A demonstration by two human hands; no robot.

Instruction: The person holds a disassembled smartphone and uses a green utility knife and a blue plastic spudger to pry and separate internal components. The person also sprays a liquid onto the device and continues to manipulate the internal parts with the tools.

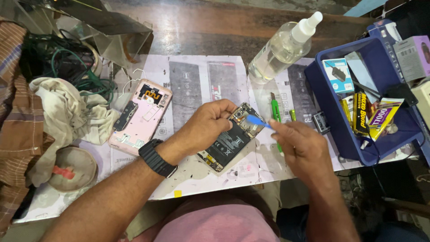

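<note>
Left hand (207,124) grips the opened phone (230,138) by its upper edge, fingers curled around it, back cover off and the black battery showing. Right hand (301,145) pinches a blue pry tool (258,121), its tip resting on the phone's top end, just beside the left fingers. A black watch (156,157) sits on the left wrist. Out past the left hand lies the pink back cover (142,117), inside facing up. Just beyond the right hand, a green utility knife (275,112), then the clear spray bottle (283,48). To the right hand's outer side stands a blue tray (327,116) with glue tubes.
</note>
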